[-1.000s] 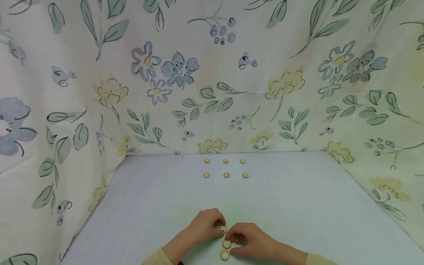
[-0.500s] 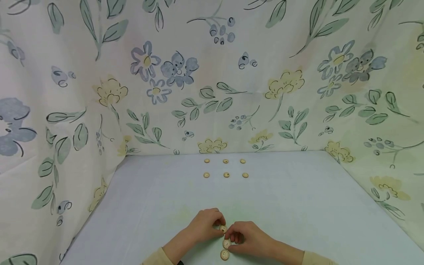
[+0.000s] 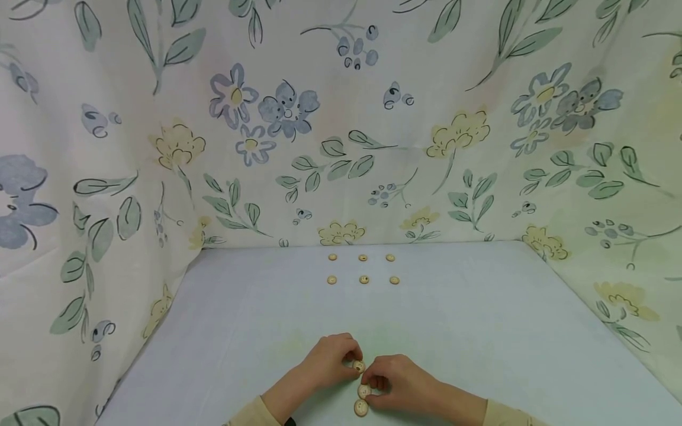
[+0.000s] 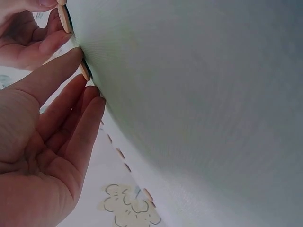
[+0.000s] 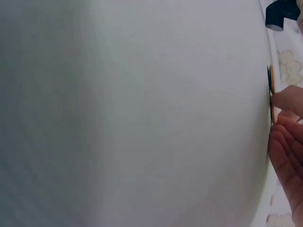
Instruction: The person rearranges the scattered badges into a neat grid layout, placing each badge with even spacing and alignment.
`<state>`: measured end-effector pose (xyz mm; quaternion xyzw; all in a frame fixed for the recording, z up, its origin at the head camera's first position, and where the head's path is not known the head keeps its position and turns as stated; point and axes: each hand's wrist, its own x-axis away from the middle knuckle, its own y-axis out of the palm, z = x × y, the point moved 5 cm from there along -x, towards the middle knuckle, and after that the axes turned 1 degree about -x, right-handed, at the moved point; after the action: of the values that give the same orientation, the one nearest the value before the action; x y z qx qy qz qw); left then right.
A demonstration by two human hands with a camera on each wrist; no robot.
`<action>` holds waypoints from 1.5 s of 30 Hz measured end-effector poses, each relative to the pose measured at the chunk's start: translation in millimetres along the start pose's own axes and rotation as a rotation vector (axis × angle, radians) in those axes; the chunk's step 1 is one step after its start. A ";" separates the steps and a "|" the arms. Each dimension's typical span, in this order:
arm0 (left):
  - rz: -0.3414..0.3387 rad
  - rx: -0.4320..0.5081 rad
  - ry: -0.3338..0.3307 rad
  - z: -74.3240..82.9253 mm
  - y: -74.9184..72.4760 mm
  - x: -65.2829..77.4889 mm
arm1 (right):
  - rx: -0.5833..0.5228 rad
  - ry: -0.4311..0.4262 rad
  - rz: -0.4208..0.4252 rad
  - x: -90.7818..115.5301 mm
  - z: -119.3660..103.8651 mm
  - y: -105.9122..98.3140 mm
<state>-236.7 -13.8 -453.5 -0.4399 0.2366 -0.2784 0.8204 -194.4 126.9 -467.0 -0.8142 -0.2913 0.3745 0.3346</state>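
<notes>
Three pale wooden buttons lie in a near-vertical line at the table's near side in the head view. My left hand [image 3: 329, 359] pinches the farthest button [image 3: 359, 367] between thumb and fingers; in the left wrist view that button [image 4: 85, 70] shows edge-on. On the middle button [image 3: 364, 391], my right hand [image 3: 401, 381] has its index finger at the far edge and its thumb at the near edge. The nearest button [image 3: 360, 408] lies flat just below, close to the right thumb. In the right wrist view, the right hand [image 5: 288, 137] is partly cut off by the frame.
Several more wooden buttons stand in two rows at the back of the pale table [image 3: 256, 313], among them a front-row middle button [image 3: 364, 279]. A floral cloth [image 3: 341, 177] hangs behind the table and along both sides.
My right hand has shifted slightly left, and its thumb has moved from beside the nearest button up to the middle button's edge. The left hand keeps its pinch in place.
</notes>
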 end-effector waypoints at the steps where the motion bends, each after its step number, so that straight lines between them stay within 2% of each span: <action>1: 0.000 -0.001 -0.001 0.0 -0.1 0.3 | 0.005 -0.003 -0.003 -0.4 -0.4 0.2; 12: 0.004 -0.005 -0.007 -0.9 -0.2 3.0 | -0.009 0.001 -0.013 -3.2 -0.6 1.6; 15: -0.008 0.005 -0.015 -0.7 -0.5 4.0 | -0.049 0.017 -0.022 -4.0 0.0 -0.9; 20: -0.029 0.034 -0.039 -1.2 -0.5 5.6 | -0.162 0.173 -0.066 -3.8 12.9 -9.9; 24: -0.033 0.038 -0.052 -2.2 -0.4 7.6 | -0.167 0.284 -0.059 -8.5 34.9 -20.1; 30: -0.048 0.030 -0.073 -2.4 -0.9 9.8 | -0.078 0.335 -0.024 -33.5 67.0 -32.4; 34: -0.051 0.033 -0.061 -0.6 -0.5 10.8 | -0.045 0.348 -0.018 -53.7 82.7 -34.7; 45: -0.042 0.037 -0.029 6.0 0.5 13.3 | 0.002 0.421 0.010 -100.1 111.7 -21.2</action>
<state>-223.0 -18.8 -452.9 -0.4337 0.2100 -0.2934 0.8256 -344.1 103.7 -464.6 -0.8756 -0.2104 0.1981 0.3872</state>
